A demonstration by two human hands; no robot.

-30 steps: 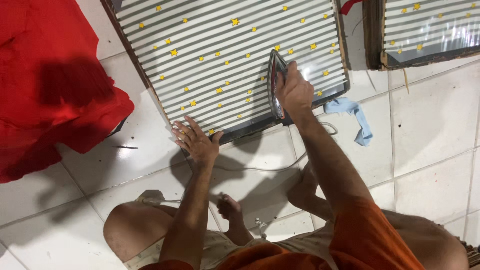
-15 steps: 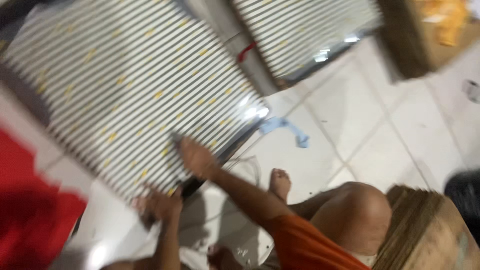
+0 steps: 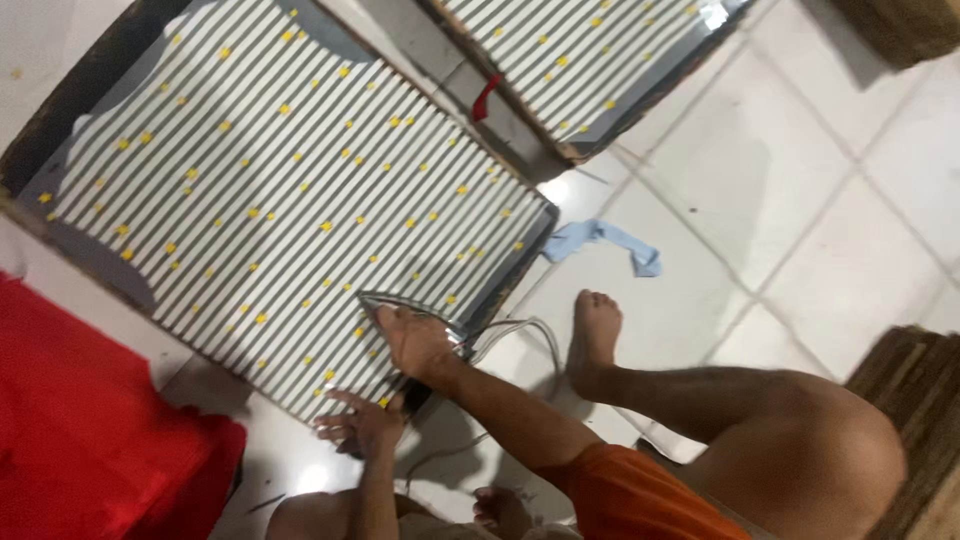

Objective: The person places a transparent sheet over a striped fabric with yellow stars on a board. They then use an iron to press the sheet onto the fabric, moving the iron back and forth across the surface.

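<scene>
My right hand (image 3: 418, 342) grips the handle of a flat iron (image 3: 400, 305) that rests on the near edge of a large striped board (image 3: 280, 190), grey and white with small yellow spots. Its cord (image 3: 520, 335) loops over the tiles beside my right foot (image 3: 595, 335). My left hand (image 3: 358, 422) lies flat with fingers spread on the white tile floor, just off the board's near corner.
A heap of red cloth (image 3: 90, 430) lies at the lower left. A second striped board (image 3: 590, 60) sits at the top, with a small red scrap (image 3: 487, 97) between the boards. A blue rag (image 3: 605, 243) lies on the tiles. A woven mat (image 3: 915, 400) shows at the right edge.
The view has swung and tilted, so the board now runs diagonally. My right hand stays on the iron at the board's edge and my left hand stays flat on the floor.
</scene>
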